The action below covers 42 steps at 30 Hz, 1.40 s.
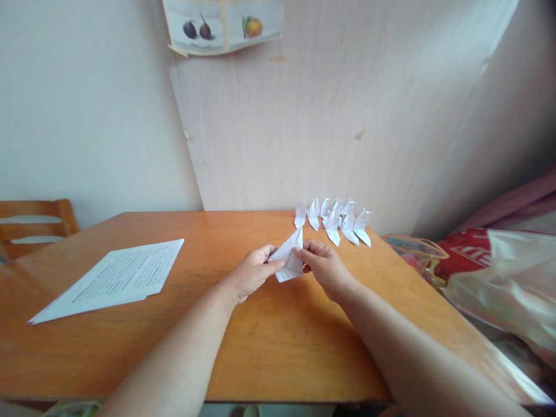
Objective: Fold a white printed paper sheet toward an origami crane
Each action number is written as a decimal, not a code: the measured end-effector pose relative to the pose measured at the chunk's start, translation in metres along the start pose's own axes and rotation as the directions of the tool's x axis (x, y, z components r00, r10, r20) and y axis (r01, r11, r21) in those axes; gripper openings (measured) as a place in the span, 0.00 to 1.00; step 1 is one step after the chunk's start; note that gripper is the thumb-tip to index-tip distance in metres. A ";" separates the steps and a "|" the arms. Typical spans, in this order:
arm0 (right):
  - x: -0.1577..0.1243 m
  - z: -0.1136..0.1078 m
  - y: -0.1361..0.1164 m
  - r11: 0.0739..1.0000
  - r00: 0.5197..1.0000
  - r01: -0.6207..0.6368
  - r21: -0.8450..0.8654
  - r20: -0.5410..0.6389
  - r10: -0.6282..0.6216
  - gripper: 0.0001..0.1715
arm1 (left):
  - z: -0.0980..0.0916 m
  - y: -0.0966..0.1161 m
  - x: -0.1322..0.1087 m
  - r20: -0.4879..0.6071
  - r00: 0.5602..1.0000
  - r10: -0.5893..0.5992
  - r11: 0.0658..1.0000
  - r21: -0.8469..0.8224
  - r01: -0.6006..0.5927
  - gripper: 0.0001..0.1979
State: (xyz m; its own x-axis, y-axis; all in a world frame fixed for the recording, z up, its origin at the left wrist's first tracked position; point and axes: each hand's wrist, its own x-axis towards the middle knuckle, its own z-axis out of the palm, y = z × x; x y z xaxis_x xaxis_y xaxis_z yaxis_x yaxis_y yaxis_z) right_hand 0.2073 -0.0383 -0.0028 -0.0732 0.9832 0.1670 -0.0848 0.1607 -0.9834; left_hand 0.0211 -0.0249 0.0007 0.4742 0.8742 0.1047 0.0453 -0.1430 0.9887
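A piece of folded white paper (288,255), with a pointed top and some print near its lower edge, is held up over the table's middle. My left hand (256,271) pinches its left side, thumb lying across the front. On the right edge, my right hand (324,263) grips it between thumb and fingers. Just beyond, at the table's far right, stand several folded paper cranes (333,223) made from printed paper, set close together. Fingers behind the folded paper are partly hidden.
A stack of printed sheets (125,275) lies on the left of the wooden table (278,347). A wooden chair (39,220) stands at the far left. Plastic bags (499,284) crowd the right side. A board (278,127) leans behind the table.
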 end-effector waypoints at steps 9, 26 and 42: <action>0.002 -0.003 -0.002 0.992 0.997 -0.013 0.122 -0.068 0.021 0.15 | 0.000 0.011 -0.005 0.095 0.995 0.032 0.984 -0.176 -0.015 0.18; -0.002 -0.002 -0.004 0.990 0.998 -0.045 0.132 0.051 0.038 0.13 | -0.004 0.003 0.000 -0.046 0.996 0.070 0.993 -0.088 -0.074 0.11; 0.002 -0.007 0.003 0.993 0.999 -0.045 0.106 0.032 0.042 0.15 | -0.003 0.007 0.000 -0.076 0.996 0.052 0.998 -0.032 -0.054 0.07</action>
State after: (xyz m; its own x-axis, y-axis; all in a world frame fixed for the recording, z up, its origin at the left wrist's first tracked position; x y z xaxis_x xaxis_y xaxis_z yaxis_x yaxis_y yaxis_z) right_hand 0.2136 -0.0356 -0.0063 -0.1087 0.9858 0.1279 -0.1863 0.1061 -0.9767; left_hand 0.0189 -0.0241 0.0077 0.4080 0.8982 0.1637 -0.0087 -0.1755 0.9844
